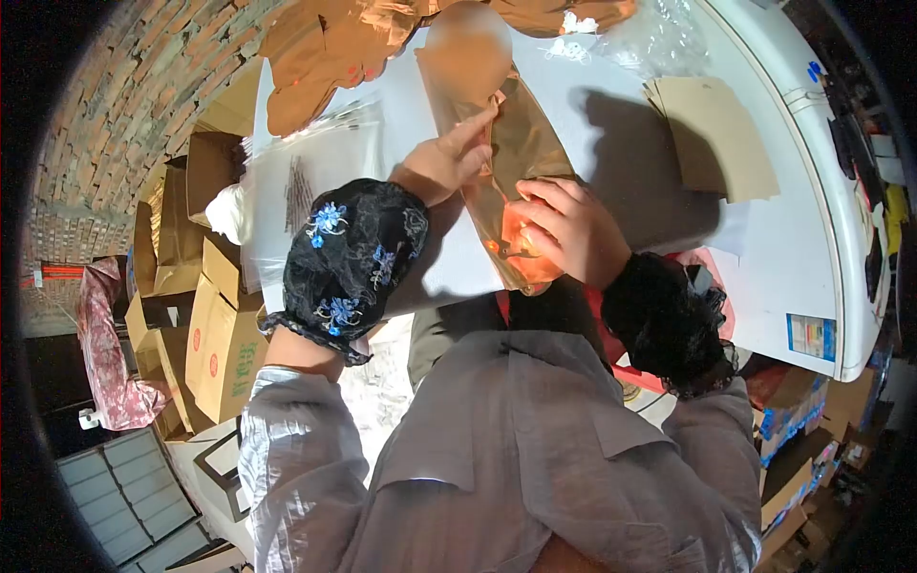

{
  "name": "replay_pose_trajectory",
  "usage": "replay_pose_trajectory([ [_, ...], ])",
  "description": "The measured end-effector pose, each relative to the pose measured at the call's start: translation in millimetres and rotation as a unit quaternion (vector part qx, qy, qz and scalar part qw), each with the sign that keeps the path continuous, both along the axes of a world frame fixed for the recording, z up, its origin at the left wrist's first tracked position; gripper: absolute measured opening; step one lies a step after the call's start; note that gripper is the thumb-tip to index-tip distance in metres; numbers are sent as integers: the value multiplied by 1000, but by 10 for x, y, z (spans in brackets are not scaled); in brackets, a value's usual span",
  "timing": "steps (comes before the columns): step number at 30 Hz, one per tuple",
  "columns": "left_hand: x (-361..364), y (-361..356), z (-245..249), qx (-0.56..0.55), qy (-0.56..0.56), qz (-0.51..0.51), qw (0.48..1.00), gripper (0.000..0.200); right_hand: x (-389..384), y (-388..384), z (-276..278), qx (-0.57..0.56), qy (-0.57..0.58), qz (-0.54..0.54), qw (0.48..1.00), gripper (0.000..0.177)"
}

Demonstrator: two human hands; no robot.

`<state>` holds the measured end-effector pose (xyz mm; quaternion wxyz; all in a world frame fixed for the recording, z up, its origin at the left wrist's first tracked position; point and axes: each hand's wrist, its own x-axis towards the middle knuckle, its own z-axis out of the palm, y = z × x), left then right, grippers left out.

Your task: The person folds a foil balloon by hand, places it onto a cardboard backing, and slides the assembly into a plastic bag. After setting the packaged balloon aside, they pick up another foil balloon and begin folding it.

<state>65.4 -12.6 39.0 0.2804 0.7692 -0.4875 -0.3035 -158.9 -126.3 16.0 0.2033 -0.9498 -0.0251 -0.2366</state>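
Observation:
A long flat piece of shiny brown material [530, 129], folded or sleeve-like, lies lengthwise on the white table in front of me. A blurred round patch hides its upper end. At its left edge, my left hand [449, 162] pinches the material between thumb and fingertips. My right hand [568, 229] rests on the lower half, fingers slightly spread and laid over the surface. Orange light glows on the material beside those fingers. Its bottom end reaches the table's near edge, close to my body.
Loose brown material [334, 57] is heaped along the far side of the white table [611, 181]. Clear plastic bags [330, 158] lie at left, beige cards [712, 134] at right, and crumpled clear plastic [654, 38] behind them. Cardboard boxes [215, 334] stand left of the table, near a brick wall [124, 115].

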Motion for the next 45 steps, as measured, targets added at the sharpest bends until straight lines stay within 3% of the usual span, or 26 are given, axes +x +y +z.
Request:
replay_pose_trajectory([
  [3,-3,31,-166,-98,-83,-17,992,48,-3,4,11,-3,5,-4,1000,29],
  [4,5,36,-173,-86,-49,-15,995,45,-4,12,21,-1,4,-5,1000,28],
  [7,-42,44,-186,-130,-157,-28,979,43,2,31,33,7,0,-8,1000,27],
  [10,-82,39,-126,-101,-81,-4,992,42,18,21,18,23,7,0,1000,26],
  [15,-63,42,-178,-135,-153,-27,978,43,123,-20,11,62,11,19,998,31],
  [24,-79,29,-213,-166,-183,-25,969,45,357,-67,-34,-38,21,39,998,54],
  [29,-120,38,-199,-181,-199,-24,963,34,363,-27,-86,-48,37,36,997,54],
  [30,-108,30,-208,-174,-204,-19,963,44,363,-20,-98,-55,37,35,997,53],
  [33,-118,30,-203,-215,-250,-25,944,45,405,-67,-109,-67,44,37,996,52],
  [37,-71,28,28,-171,-152,-1,973,45,380,-22,-91,-62,74,33,995,53],
  [38,32,-37,-68,-243,-223,-6,944,42,392,-23,-90,-62,67,34,995,53],
  [42,484,-509,-86,-185,-237,48,953,30,406,-33,-68,-50,68,44,995,55],
  [45,809,-1056,-159,-45,-182,68,980,38,412,-49,-76,-37,55,46,997,55],
])
